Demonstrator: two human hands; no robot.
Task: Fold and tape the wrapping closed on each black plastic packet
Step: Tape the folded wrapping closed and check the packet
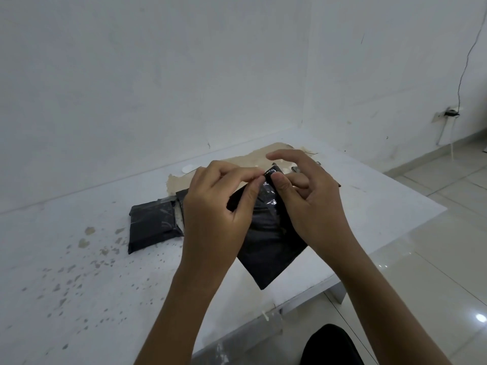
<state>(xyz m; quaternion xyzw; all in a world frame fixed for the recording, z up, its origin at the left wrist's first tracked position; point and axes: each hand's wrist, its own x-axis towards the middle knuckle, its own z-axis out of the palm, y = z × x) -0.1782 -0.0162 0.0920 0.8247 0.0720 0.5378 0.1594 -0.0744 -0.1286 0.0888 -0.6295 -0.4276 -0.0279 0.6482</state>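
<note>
Taping step judged in hand: flat black plastic-wrapped packet (271, 248) is held tilted above the white speckled table (79, 259), its top corner pinched by left hand (210, 206) and right hand (308, 196), clear shiny tape (266, 192) pressed there; next, tape likely needs smoothing down; a finished taped black packet (152, 222) lies left

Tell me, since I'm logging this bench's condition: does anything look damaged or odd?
Yes. The white table's coating has peeled away at the far edge behind the hands, baring a tan patch, and chipped specks dot the near left surface.
</note>
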